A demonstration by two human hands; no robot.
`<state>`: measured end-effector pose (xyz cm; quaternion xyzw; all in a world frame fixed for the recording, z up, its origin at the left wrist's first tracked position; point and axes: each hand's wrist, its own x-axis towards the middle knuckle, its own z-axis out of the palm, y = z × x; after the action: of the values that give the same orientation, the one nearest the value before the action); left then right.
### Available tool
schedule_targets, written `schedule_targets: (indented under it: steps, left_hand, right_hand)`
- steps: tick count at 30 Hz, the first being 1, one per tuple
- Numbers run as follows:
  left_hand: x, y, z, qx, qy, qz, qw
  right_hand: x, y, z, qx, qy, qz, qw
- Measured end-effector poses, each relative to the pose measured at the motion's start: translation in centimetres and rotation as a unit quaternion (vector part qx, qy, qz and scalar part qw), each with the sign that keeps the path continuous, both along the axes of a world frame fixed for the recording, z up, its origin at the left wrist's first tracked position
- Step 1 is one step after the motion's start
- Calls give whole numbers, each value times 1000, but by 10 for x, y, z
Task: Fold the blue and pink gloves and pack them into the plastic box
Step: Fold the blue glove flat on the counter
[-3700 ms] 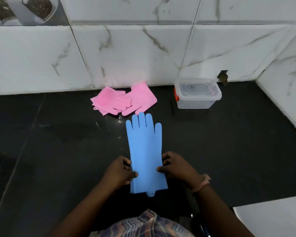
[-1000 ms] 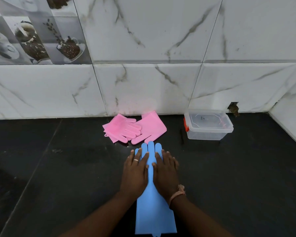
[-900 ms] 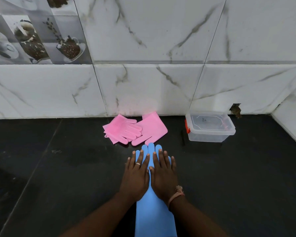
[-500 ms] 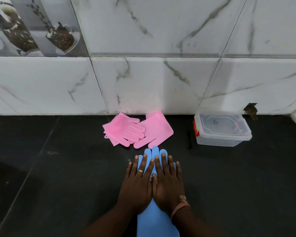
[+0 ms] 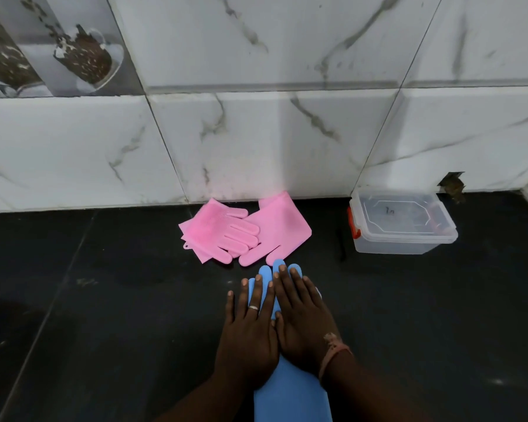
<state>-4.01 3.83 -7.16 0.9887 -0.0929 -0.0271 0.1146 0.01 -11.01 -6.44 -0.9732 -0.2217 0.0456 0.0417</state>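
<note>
**Pressing the blue glove flat, fold not yet made**

Risks first. Lying long and springy on the black stone table (image 5: 104,315): the blue silicone glove (image 5: 290,394), likely to spring back open once pressure lifts, leaving a loose bundle too bulky for the box. Sitting just beside the blue fingertips: the pair of pink silicone gloves (image 5: 247,229), overlapped against the marble wall tiles (image 5: 256,141), so any push forward risking nudging or dragging them. Standing well apart to the right, near the wall: the clear plastic box with a red latch (image 5: 401,226), apparently with its lid on, so needing opening before anything goes in; attempting that one-handed while holding a fold risking the fold undoing itself.

Now the grip. Lying flat on the blue glove, side by side and touching: the left hand (image 5: 249,333) and the right hand (image 5: 307,324), fingers straight and only slightly spread, palms down. Pinching nothing, curling round nothing; simply pressing the glove against the table, with its blue fingertips showing beyond the person's own and its cuff running off the bottom edge of the view.
</note>
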Motion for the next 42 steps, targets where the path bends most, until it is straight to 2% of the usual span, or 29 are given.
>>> schedule_targets:
  steps: [3,10,17,20,21,23,25,27,30,31,34,35,37,39,40,42]
  left_hand:
    - [3,0,-3,-8,-3,5,1000]
    - [5,0,-10,-22,-36,8,999]
    - [3,4,-8,-8,-48,9,999]
    - [-3,4,-6,-24,-59,15,998]
    - [-4,4,-4,-43,-62,14,997]
    - [-5,5,-1,-141,-60,59,986]
    - [-15,-3,4,-279,-71,197,937]
    - [-23,-18,15,-348,-55,338,873]
    - [-24,-27,37,-375,28,372,849]
    - [-18,-23,43,-405,69,386,826]
    - [2,-3,60,-554,206,440,676]
    - [3,0,64,-585,237,433,643]
    - [2,-1,69,-618,266,405,619]
    - [-2,-6,71,-658,256,376,601]
    - [-5,-9,73,-669,246,361,601]
    - [-11,-16,79,-667,231,323,630]
  right_hand:
    - [3,0,-2,18,40,-10,999]
    - [6,0,-5,44,33,-28,998]
    - [4,3,-4,27,19,-26,999]
    - [-4,6,6,54,21,-44,997]
    - [-8,7,11,68,11,-58,996]
    - [-19,14,20,91,-9,-104,990]
    - [-39,24,21,121,-33,-156,980]
    - [-58,29,17,151,-54,-178,971]
    - [-61,27,23,198,-24,-175,964]
    - [-58,27,27,204,-8,-184,961]
    - [-53,34,41,212,30,-225,950]
    - [-55,37,44,224,45,-234,945]
    - [-58,41,47,259,75,-247,931]
    - [-57,41,52,303,103,-263,910]
    - [-56,40,56,331,114,-273,896]
    - [-50,36,67,402,136,-299,855]
